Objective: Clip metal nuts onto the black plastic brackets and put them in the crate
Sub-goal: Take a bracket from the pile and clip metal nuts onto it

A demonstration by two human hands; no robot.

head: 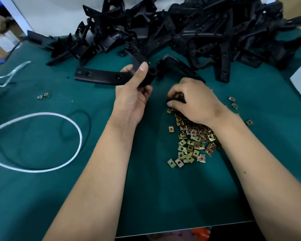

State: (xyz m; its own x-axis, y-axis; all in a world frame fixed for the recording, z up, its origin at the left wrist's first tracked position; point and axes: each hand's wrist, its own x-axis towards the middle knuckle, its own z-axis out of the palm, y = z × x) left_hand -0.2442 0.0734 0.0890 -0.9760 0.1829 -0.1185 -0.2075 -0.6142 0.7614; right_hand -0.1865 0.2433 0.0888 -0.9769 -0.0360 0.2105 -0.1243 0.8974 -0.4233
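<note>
Early stage: left hand (134,91) fingers curled round one bracket (101,76), no nut visibly clipped; right hand (193,101) fingertips curled into nut pile (191,138), grasp unclear; bracket heap (189,30) beyond fingers; crate unseen.

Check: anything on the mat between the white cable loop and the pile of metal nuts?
In the head view, only the left forearm crosses above that stretch. The green mat between the white cable loop and the pile of metal nuts is otherwise bare.
</note>
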